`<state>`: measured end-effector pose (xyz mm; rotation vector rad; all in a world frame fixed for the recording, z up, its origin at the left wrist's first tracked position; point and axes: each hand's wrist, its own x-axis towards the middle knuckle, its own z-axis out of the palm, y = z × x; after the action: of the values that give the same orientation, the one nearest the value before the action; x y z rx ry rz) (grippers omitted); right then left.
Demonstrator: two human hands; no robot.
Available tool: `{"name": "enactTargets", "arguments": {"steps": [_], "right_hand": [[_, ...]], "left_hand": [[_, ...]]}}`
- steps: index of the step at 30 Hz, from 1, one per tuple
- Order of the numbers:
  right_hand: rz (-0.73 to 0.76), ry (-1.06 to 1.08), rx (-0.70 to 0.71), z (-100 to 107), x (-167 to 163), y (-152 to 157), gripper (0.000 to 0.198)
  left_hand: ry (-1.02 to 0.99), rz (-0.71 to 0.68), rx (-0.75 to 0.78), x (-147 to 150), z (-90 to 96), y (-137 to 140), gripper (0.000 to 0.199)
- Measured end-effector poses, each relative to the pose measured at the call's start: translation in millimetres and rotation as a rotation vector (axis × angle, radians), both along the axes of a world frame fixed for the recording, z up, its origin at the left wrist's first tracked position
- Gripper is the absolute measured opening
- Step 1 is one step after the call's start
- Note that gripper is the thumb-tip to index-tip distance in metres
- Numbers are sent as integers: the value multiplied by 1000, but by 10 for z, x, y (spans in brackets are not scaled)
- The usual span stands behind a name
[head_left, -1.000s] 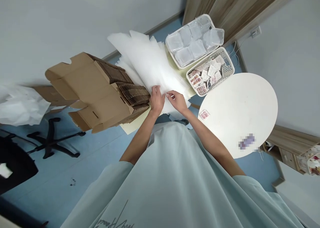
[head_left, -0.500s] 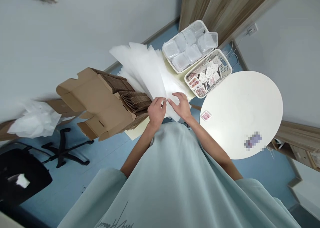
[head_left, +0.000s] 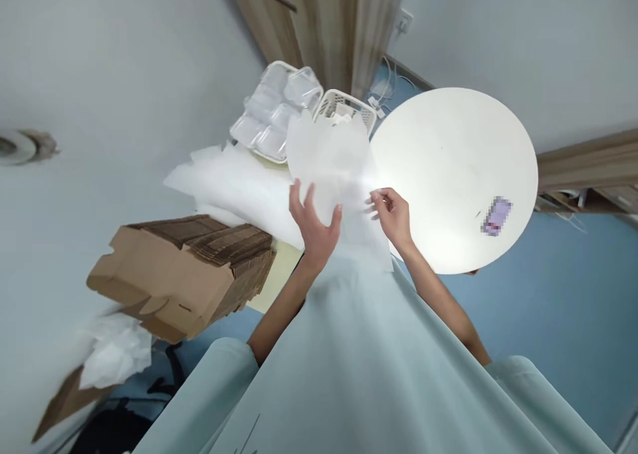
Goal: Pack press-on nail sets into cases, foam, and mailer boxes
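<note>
A thin, translucent white foam sheet (head_left: 331, 151) is spread in front of my body, with its far edge overlapping the perforated basket. My right hand (head_left: 393, 218) pinches its right side, thumb in front and fingertips partly behind the sheet. At the left side, my left hand (head_left: 316, 231) has its fingers spread against the sheet. To the left lies a pile of similar white foam sheets (head_left: 234, 181). The small pink-patterned card seen earlier on the round table is out of sight now.
A round white table (head_left: 453, 175) stands at right, bearing a blurred purple item (head_left: 497, 216). Behind are a bin of clear plastic boxes (head_left: 274, 108) and a perforated white basket (head_left: 369, 113) of small packs. Folded brown cardboard boxes (head_left: 169, 268) stand at left, above crumpled white wrapping (head_left: 117, 351).
My view has turned to the right. A single foam sheet has come away from the pile toward the round table. My left hand has spread its fingers; my hands have moved apart.
</note>
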<state>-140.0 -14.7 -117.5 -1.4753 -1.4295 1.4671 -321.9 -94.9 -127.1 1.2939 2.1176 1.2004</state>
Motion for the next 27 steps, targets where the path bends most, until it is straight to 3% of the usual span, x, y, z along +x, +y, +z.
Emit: {"name": "enactTargets", "arguments": {"steps": [3, 7, 10, 16, 21, 25, 27], "right_hand": [[-191, 22, 9, 19, 511, -15, 48], [-356, -16, 25, -92, 1127, -29, 46], [-450, -39, 25, -263, 1533, -23, 45], [-595, -15, -35, -622, 2166, 22, 39], [-677, -42, -148, -909, 2530, 42, 38], [-682, -37, -207, -1141, 2714, 79, 39], [-673, -43, -245, -1246, 2768, 123, 40]], "left_hand": [[-308, 41, -173, 203, -55, 244, 97], [-767, -133, -380, 587, -142, 502, 84], [-905, -238, -444, 902, -181, 639, 79], [-848, -471, -607, 1448, -329, 940, 67], [-776, -431, -647, 1783, -582, 1170, 58], [-651, -396, -775, 1944, -811, 1280, 38], [-555, -387, -836, 2000, -921, 1307, 38]]}}
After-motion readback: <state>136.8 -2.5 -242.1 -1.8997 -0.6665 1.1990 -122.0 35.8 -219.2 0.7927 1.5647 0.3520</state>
